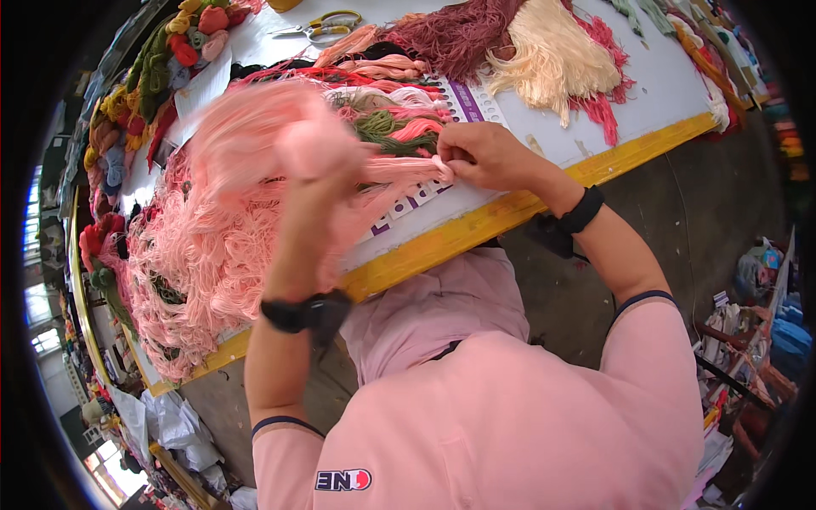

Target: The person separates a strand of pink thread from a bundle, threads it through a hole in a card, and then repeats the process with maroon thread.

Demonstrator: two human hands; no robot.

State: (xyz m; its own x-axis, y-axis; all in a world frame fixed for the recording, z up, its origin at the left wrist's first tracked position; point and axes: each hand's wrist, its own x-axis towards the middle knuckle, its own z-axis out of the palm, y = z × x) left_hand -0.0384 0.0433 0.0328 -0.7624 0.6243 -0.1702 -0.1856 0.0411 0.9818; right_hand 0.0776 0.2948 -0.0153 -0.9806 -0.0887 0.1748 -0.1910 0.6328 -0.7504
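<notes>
Pinching looped end of pale pink thread (399, 170) in right hand (478, 155), just beside punched card (466, 104). Too blurred to judge grip of left hand (321, 151), apart, amid loose pink strands (242, 127).

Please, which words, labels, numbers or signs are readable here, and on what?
Pink shirt: dark-and-red printed mark, readable, but I do not copy its letters.
Purple-and-white card, partly under pink yarn: print too small to read.
Pale paper sheet: no readable print.
</notes>
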